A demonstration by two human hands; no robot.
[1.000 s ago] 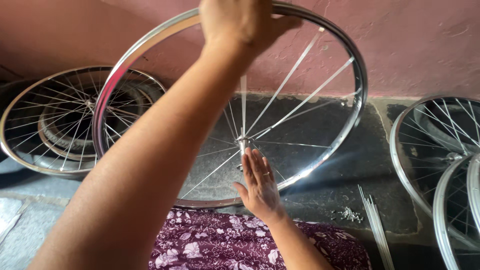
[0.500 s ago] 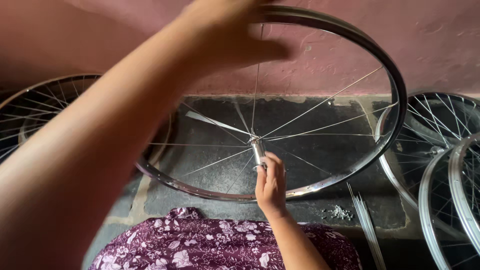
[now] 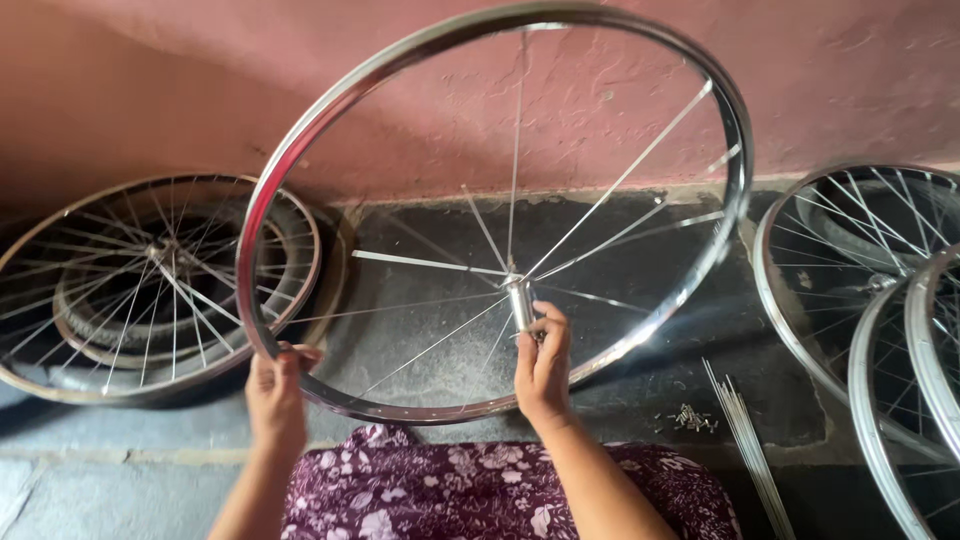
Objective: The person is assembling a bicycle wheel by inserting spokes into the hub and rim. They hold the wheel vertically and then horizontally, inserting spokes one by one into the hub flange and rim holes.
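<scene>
A shiny metal bicycle rim (image 3: 380,70) with only a few spokes stands upright in front of me, tilted slightly. My left hand (image 3: 276,392) grips the rim at its lower left edge. My right hand (image 3: 543,362) holds the silver hub (image 3: 520,300) at the wheel's centre, fingers wrapped around it. Thin spokes run from the hub to the rim, mostly toward the top and right. My lap, in purple floral cloth (image 3: 480,495), lies just below the wheel.
A fully spoked wheel with tyres (image 3: 130,290) lies on the ground at left. More spoked rims (image 3: 880,320) lean at right. A bundle of loose spokes (image 3: 745,450) and small nipples (image 3: 690,418) lie on the dark floor, with a pink wall (image 3: 850,80) behind.
My left hand has come down from the top of the rim to its lower left edge. My right hand went from open near the hub to closed around it.
</scene>
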